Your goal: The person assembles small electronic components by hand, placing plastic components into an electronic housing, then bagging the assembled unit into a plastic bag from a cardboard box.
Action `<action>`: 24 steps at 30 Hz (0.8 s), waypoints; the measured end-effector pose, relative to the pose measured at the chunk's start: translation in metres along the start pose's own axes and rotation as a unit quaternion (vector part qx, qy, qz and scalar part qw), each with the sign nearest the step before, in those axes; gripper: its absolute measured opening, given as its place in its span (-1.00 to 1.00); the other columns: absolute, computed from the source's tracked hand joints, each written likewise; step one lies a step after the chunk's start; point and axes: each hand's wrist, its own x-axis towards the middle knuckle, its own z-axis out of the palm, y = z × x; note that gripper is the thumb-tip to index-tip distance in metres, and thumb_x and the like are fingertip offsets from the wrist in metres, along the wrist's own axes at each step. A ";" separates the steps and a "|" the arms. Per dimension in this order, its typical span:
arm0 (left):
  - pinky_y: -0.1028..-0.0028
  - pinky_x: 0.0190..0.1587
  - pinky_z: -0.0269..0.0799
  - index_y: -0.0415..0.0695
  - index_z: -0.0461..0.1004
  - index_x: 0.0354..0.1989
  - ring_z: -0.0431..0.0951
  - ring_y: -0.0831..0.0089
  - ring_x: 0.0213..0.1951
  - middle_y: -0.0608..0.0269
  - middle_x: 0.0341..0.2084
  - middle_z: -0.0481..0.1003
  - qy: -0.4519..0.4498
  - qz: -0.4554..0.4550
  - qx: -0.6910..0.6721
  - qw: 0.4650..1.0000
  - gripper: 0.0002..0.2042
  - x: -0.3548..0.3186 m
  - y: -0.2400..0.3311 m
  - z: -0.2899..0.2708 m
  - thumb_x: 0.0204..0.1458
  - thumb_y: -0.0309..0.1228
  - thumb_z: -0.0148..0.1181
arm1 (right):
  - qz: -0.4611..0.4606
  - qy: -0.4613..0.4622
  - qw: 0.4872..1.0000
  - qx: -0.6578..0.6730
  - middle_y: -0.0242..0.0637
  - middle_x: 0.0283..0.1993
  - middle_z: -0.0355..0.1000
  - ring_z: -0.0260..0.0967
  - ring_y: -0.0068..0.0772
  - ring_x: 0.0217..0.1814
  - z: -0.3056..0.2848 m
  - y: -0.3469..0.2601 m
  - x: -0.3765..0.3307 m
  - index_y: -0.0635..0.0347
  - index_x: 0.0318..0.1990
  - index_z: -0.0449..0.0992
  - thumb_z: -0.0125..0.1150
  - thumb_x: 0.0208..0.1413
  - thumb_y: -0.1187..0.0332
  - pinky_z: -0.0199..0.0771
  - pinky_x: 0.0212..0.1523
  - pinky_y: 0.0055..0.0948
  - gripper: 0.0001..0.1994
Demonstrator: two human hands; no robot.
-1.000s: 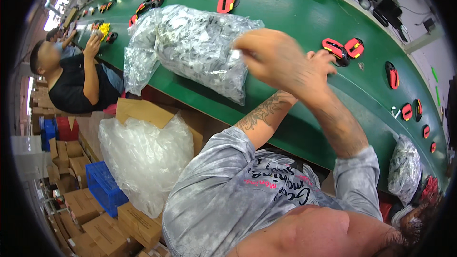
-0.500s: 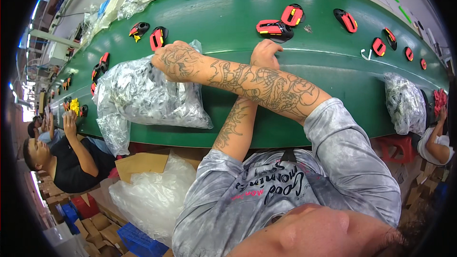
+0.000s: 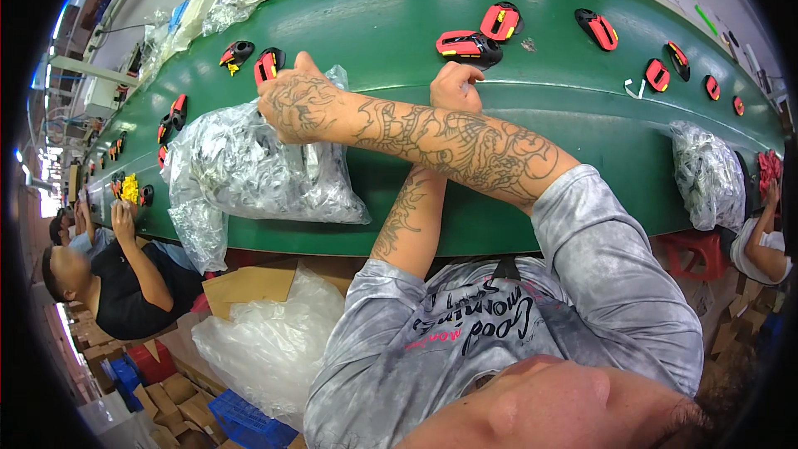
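My forearms cross, the right over the left. My right hand (image 3: 301, 108) is closed above a clear plastic bag (image 3: 266, 175) of grey-looking small parts, its thumb raised; whatever its fingers hold is hidden. Just beyond it lies a red and black oval part (image 3: 268, 65), partly covered by the hand. My left hand (image 3: 456, 87) is near the middle of the green belt (image 3: 366, 25), fingers curled, with their inner side out of sight. Past its knuckles sits a red and black part with yellow bits (image 3: 468, 48), leaning against a similar part (image 3: 501, 22).
More red and black parts (image 3: 597, 29) lie along the belt on both sides. A second plastic bag (image 3: 706, 175) stands at the right by another person's arm (image 3: 769, 233). At left, a person in black (image 3: 137, 287) works near yellow pieces (image 3: 130, 188). Cardboard and plastic film (image 3: 266, 349) lie below.
The red and black parts on the belt have shifted slightly left. My left hand has moved a little up and left, curling more. My right hand has shifted slightly left, its thumb now raised.
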 end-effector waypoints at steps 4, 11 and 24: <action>0.30 -0.37 0.42 -0.20 0.59 -0.42 0.54 0.18 -0.43 0.10 -0.51 0.47 0.000 0.005 -0.028 1.000 -0.77 0.002 0.000 0.006 -0.20 -0.71 0.05 | 0.035 0.137 0.986 0.088 -0.41 -0.21 0.55 0.51 -0.32 -0.03 -0.009 0.005 -0.003 -0.01 -0.34 0.69 0.24 0.08 0.24 0.17 -0.03 -0.06 -0.86; 0.39 -0.35 0.40 -0.17 0.61 -0.42 0.53 0.27 -0.43 0.12 -0.51 0.50 0.021 -0.073 -0.079 0.994 -0.84 0.003 0.002 0.011 -0.07 -0.66 0.12 | 0.083 0.228 0.863 0.443 -0.14 -0.37 0.62 0.61 -0.22 -0.29 -0.020 0.034 -0.011 0.21 -0.37 0.67 0.27 -0.05 0.47 0.57 -0.17 -0.37 -0.90; 0.52 -0.48 0.30 -0.22 0.43 -0.01 0.38 0.54 -0.57 0.30 -0.48 0.47 -0.150 -0.264 -0.538 0.787 -0.60 0.005 0.023 -0.013 0.00 -0.44 0.42 | 0.235 0.256 0.590 0.729 -0.44 -0.13 0.48 0.42 -0.63 -0.11 -0.023 0.168 -0.259 0.35 0.21 0.47 0.24 0.28 0.45 0.47 -0.13 -0.56 -0.63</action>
